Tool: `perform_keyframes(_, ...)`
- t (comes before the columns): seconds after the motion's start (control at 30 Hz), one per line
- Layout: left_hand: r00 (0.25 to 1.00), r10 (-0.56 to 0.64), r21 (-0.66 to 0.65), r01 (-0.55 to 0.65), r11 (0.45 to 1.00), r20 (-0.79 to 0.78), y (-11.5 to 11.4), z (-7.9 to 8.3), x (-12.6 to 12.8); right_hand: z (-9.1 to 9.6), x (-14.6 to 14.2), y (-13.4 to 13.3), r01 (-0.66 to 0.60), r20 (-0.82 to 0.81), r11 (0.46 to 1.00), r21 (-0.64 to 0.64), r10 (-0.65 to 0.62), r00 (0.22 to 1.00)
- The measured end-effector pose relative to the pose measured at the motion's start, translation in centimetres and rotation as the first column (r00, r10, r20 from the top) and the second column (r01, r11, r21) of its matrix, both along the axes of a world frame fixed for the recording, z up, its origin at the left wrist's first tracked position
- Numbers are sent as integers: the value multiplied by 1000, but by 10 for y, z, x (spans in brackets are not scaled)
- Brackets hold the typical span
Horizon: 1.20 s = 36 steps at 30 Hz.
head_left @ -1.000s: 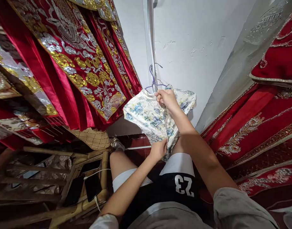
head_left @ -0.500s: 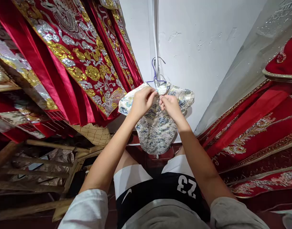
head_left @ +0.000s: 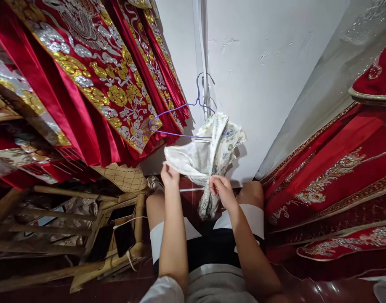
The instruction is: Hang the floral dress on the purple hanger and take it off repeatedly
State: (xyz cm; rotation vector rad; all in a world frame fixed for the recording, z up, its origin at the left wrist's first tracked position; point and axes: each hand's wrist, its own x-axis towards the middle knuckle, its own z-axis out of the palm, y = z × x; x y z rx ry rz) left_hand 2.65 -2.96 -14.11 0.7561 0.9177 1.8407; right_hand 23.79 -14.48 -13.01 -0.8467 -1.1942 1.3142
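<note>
Blouse point(head_left: 202, 160) of pale floral-print cloth hangs crookedly before the wearer's knees, its right side around one end of a purple wire hanger point(head_left: 198, 101) while the hanger's left end is bare. Thumb and fingers of the left hand point(head_left: 170, 176) pinch its pale edge at the lower left; the right hand point(head_left: 222, 188) pinches the gathered cloth lower down, fingers curled in. The hanger's hook sits against a white strip point(head_left: 200, 38) on the wall point(head_left: 259, 84). Red sequinned garments point(head_left: 117, 97) hang at left, beaded red ones at right. Below left, a bamboo chair point(head_left: 138, 225) bears dark phones point(head_left: 125, 240) and a white cable.
</note>
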Motion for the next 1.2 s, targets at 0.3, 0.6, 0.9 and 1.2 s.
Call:
perform_keyframes(0.3, 886, -95, 78, 67, 995, 454, -59, -36, 63, 11, 45, -5, -104, 390, 976, -191, 173, 904)
perform_keyframes(0.6, 705, -208, 201, 450, 870, -678, -121, 45, 101, 21, 17, -6, 69, 57, 992, -103, -63, 996)
perform_keyframes(0.9, 315, -636, -289, 691, 662, -704, -78, 32, 50, 76, 58, 52, -540, 491, 836, -102, 514, 703)
perform_keyframes(1.2, -54, -240, -243, 358, 901, -969, -34, 87, -9, 81, 37, 191, -75, 593, 871, 485, -265, 760)
